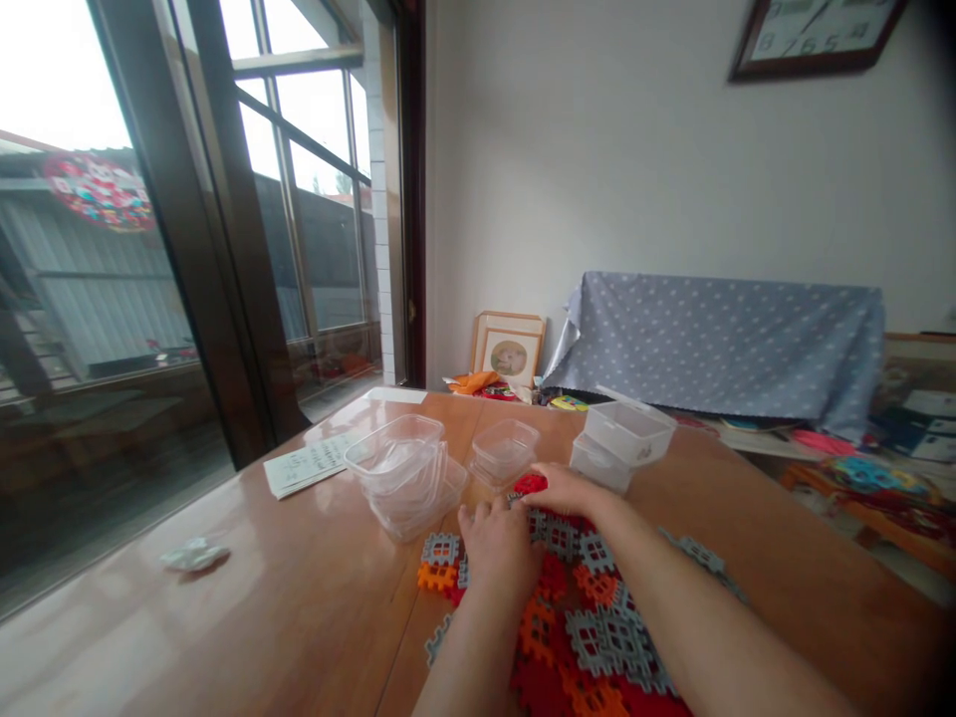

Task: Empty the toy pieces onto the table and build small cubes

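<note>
Between the two forearms and just beneath the hands, interlocking-edged pieces are spread in a loose pile on the wooden table (pixel 299 617): grey pieces (pixel 594 553), orange pieces (pixel 435 577) and red ones. By the fingertips of the right hand (pixel 572 491), a red piece (pixel 530 484) is reached at the pile's far edge; the fingers are curved over it, but whether it is gripped cannot be told. The left hand (pixel 499 543) is laid palm down over the pile, its fingers slightly bent and a little apart; whatever is held under it is hidden. Beyond the left hand, a stack of clear containers (pixel 403 488) is seen, with a smaller clear tub (pixel 506 453) beside it. Past the right hand, white boxes (pixel 629 432) are stacked. Left of the containers, a written card (pixel 308 466) is laid flat, and nearer, a crumpled wrapper (pixel 195 555).
</note>
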Tool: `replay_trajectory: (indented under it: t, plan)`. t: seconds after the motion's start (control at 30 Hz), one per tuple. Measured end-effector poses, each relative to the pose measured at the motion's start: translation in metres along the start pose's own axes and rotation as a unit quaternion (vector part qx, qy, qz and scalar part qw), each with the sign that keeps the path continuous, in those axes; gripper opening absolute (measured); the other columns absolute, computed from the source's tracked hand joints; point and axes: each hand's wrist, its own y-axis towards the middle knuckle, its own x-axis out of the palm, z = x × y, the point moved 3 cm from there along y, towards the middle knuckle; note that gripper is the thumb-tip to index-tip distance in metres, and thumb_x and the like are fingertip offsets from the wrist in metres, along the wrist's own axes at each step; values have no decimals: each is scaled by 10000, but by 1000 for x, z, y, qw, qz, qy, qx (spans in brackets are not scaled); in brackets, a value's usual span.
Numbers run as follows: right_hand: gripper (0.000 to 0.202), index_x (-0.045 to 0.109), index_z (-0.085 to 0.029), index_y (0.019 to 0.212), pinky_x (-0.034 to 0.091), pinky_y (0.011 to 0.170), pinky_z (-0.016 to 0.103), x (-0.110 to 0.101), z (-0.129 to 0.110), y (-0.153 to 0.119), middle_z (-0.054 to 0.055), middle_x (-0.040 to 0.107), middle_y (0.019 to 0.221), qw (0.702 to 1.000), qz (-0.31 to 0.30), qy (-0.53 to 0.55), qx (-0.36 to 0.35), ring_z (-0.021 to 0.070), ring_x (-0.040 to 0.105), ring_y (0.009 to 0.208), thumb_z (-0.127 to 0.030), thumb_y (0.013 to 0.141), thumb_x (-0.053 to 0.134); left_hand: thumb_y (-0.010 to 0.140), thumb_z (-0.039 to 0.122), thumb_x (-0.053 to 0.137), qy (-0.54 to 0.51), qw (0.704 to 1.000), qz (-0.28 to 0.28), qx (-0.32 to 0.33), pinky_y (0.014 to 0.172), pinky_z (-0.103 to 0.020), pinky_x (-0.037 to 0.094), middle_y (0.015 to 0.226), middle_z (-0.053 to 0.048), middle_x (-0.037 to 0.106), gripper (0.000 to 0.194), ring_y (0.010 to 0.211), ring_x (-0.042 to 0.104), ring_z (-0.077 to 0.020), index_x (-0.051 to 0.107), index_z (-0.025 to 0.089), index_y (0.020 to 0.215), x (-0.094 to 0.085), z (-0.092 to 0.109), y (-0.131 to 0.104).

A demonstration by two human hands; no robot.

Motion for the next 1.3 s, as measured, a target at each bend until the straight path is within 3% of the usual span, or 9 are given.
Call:
replay_trajectory:
  t: [0.2,0.47,0.67,0.77,0.93,1.0,1.07,1.17,1.3]
  plan:
    - [215,713,-203,903,471,698,258,-9,1,-11,8,747,841,999,18,36,12,186,657,790,-284,704,727,774,469,711,15,1000,-7,-2,1071,-583,297,1209,-123,667,424,1174,566,-361,657,274,1146,-1,1,0]
    - [174,678,-216,898,441,610,227,-28,-4,-61,-19,689,769,995,57,84,-19,152,608,698,-213,743,600,852,401,614,11,1000,-18,2,1038,-550,333,1218,-137,658,357,1168,575,-351,637,236,1167,-6,4,-3]
    - [167,680,-234,891,431,640,252,-46,-14,-122,-8,647,806,993,87,64,-43,163,580,717,-216,752,589,872,392,566,5,1000,19,8,1061,-574,302,1212,-131,660,328,1141,585,-345,655,240,1148,-4,5,-4]
    - [132,682,-257,874,450,730,281,-53,-18,-157,7,652,878,994,89,10,-59,188,601,813,-223,772,606,875,405,559,1,1000,16,7,1068,-564,304,1233,-128,655,349,1150,581,-338,647,249,1175,-4,6,-4]
    - [101,692,-287,900,471,868,345,-54,0,-208,37,678,992,996,72,-49,-33,242,616,974,-314,840,616,886,452,546,-10,1000,9,15,1078,-593,303,1226,-132,660,364,1151,584,-339,650,242,1165,-3,7,-4]
    - [198,708,-301,1001,472,947,385,-51,16,-228,65,683,1117,996,75,-55,-8,275,607,1089,-413,869,613,884,473,554,-8,1000,23,16,1111,-658,226,1249,-136,653,376,1209,550,-360,657,240,1162,-5,8,-5]
    - [436,670,-332,1227,435,1053,444,-47,32,-248,86,609,1350,996,67,-63,14,318,537,1262,-554,854,629,888,502,549,-4,999,42,13,1130,-720,113,1339,-139,611,394,1320,459,-390,663,244,1163,-8,10,-6]
    - [960,350,-355,1551,275,1186,570,-36,47,-276,76,286,1644,995,35,-79,46,398,279,1485,-715,732,694,888,579,520,-12,999,47,24,1134,-746,28,1450,-125,538,478,1427,329,-407,640,265,1228,-9,13,-9]
    - [1234,143,-367,1598,173,1216,611,-18,40,-291,43,68,1692,995,-22,-82,48,439,128,1523,-799,605,734,806,726,526,-37,996,-33,69,1123,-759,86,1499,-113,498,696,1429,331,-433,553,311,1364,2,17,-13]
